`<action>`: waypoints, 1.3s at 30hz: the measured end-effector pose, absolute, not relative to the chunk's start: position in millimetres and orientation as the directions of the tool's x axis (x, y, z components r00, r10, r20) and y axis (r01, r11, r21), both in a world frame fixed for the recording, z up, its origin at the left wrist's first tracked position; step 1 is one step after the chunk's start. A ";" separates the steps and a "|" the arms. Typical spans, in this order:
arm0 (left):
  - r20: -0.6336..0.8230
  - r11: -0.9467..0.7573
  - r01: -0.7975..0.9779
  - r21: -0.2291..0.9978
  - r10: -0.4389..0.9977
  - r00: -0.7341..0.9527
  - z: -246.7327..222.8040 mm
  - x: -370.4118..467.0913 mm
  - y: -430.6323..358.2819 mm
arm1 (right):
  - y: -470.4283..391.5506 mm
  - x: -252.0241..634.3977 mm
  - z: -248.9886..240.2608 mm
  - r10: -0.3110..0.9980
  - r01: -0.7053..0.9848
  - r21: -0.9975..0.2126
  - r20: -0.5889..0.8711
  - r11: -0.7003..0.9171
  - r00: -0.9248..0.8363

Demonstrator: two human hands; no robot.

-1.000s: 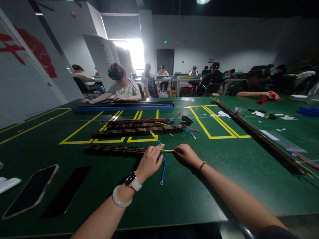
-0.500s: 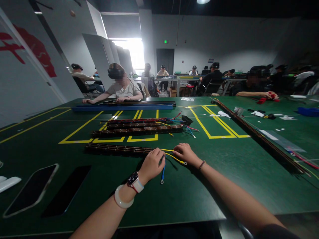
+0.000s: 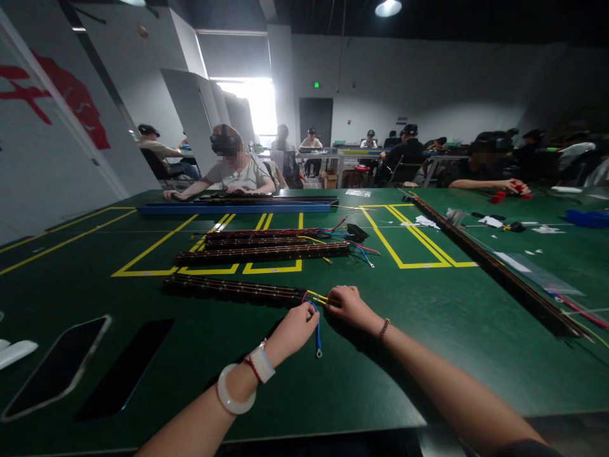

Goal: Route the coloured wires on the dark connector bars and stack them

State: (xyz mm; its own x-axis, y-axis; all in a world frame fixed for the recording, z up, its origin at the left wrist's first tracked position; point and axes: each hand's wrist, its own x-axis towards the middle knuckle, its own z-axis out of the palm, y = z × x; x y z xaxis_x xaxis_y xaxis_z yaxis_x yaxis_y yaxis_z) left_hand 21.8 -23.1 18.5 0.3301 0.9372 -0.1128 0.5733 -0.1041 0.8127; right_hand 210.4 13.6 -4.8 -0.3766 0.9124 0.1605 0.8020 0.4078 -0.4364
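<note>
A long dark bundle of strips [image 3: 233, 288] lies on the green table [image 3: 361, 393], with wires coming out of its right end. My left hand [image 3: 297, 327] is closed beside that end, its fingertips pinching the blue wire [image 3: 318, 336], whose ring terminal hangs towards me. The yellow wires [image 3: 318, 297] run from the bundle into my right hand [image 3: 351, 306], which is closed around them; their ends are hidden by the fingers.
Behind lie more wired bundles [image 3: 261, 252] and a blue channel [image 3: 238, 208], with a person [image 3: 242, 165] beyond. Two phones [image 3: 57, 368] rest at the left. A long strip bundle [image 3: 495, 263] crosses the right side, near paper scraps [image 3: 427, 221] and another person [image 3: 485, 165].
My left hand has moved down off the bundle's end and turned, and now pinches the blue wire. My right hand has shifted slightly left and down, covering the yellow wires' ends.
</note>
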 end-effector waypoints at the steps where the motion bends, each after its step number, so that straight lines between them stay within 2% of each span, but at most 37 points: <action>1: -0.153 -0.053 0.520 0.852 0.926 0.345 17.0 23.0 -23.3 | 12.2 208.4 -3.9 0.912 0.806 -0.429 0.174 0.409 -0.370; 4: -0.244 0.083 0.388 0.918 0.889 0.388 12.7 26.6 -23.6 | 5.9 202.1 0.1 0.899 0.821 -0.368 0.208 0.437 -0.385; 8: -0.285 0.255 0.129 0.958 0.843 0.456 13.9 29.8 -26.1 | -4.5 195.0 4.8 0.839 0.828 -0.185 0.259 0.530 -0.479; 12: -0.298 0.405 -0.151 0.902 0.836 0.461 17.7 29.5 -26.3 | -11.8 190.4 5.2 0.779 0.797 -0.056 0.262 0.601 -0.570; 15: -0.346 0.492 -0.248 0.834 0.818 0.460 16.6 28.9 -22.6 | -14.1 187.8 3.5 0.747 0.767 -0.019 0.245 0.641 -0.618; 20: -0.372 0.502 -0.277 0.820 0.834 0.408 10.5 30.2 -18.0 | -17.1 187.9 5.2 0.743 0.743 -0.114 0.250 0.660 -0.621; 28: -0.313 0.415 -0.247 0.876 0.877 0.365 3.1 30.2 -17.8 | -23.6 200.8 25.2 0.683 0.612 -0.306 0.263 0.729 -0.682; 34: -0.353 0.434 -0.158 0.887 0.858 0.373 0.4 26.1 -15.2 | -15.9 205.9 22.3 0.785 0.650 -0.441 0.309 0.619 -0.538; 39: -0.353 0.410 -0.092 0.908 0.863 0.362 1.5 26.4 -14.2 | -8.9 207.6 15.7 0.780 0.643 -0.468 0.190 0.606 -0.596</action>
State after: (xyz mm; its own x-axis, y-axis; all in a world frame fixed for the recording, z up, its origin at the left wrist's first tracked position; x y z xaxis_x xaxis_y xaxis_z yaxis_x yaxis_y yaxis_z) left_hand 26.4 -14.2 1.5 0.3622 0.8629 -0.3525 -0.0922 0.4095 0.9076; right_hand 207.6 -8.9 15.7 -0.5964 0.7799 0.1899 0.6432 0.6058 -0.4682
